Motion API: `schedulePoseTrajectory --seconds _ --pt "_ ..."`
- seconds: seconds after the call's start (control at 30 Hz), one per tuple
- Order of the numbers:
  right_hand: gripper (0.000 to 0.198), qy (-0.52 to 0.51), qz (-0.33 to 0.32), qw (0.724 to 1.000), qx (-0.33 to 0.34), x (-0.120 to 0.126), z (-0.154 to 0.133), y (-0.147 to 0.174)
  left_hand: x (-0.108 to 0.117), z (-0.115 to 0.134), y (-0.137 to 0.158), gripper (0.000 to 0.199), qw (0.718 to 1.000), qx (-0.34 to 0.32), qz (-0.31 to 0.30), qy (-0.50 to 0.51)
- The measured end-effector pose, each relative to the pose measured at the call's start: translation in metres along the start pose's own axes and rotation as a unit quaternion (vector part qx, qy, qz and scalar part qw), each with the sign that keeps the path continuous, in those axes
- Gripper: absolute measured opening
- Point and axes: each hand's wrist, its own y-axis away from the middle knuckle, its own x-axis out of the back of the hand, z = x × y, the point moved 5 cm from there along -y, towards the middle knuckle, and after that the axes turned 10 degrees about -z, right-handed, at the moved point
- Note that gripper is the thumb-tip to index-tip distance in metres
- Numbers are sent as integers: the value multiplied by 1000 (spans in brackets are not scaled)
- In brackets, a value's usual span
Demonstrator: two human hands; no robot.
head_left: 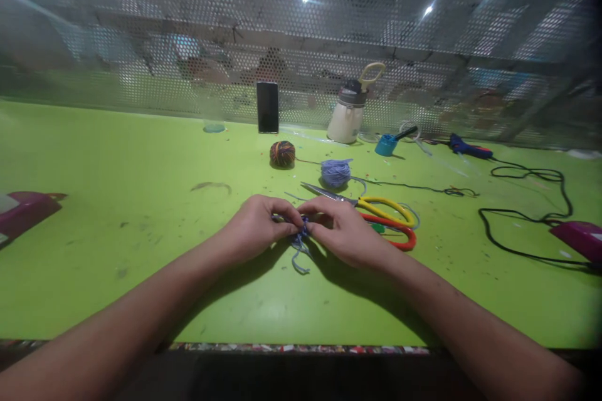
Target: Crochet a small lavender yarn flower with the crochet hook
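Between my fingertips, low over the green table, is a small piece of blue-purple yarn work [299, 238] with loose yarn ends hanging toward me. My left hand [261, 225] pinches it from the left, and my right hand [345, 232] pinches it from the right. Fingers cover most of the piece, so its shape is unclear. Scissors [383, 210] with yellow and red handles lie just beyond and beside my right hand, blades pointing left. Behind them sits a ball of lavender yarn [335, 173]. A multicoloured yarn ball [283, 154] rests a little farther left.
A phone [268, 108] stands upright at the back, near a cream bottle [348, 113]. Right of these are a small blue container [386, 145] and a blue glue gun [470, 148] with black cord. Magenta objects lie at the left [28, 213] and right [578, 240] edges.
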Motion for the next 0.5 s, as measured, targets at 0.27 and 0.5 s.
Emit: schedulePoseTrajectory --seconds 0.27,0.5 --pt "25 -59 11 998 -33 -5 8 1 -1 13 6 13 984 -95 56 -138" --pt "21 -117 6 992 -46 -7 10 0 -8 21 13 16 946 -158 102 -266"
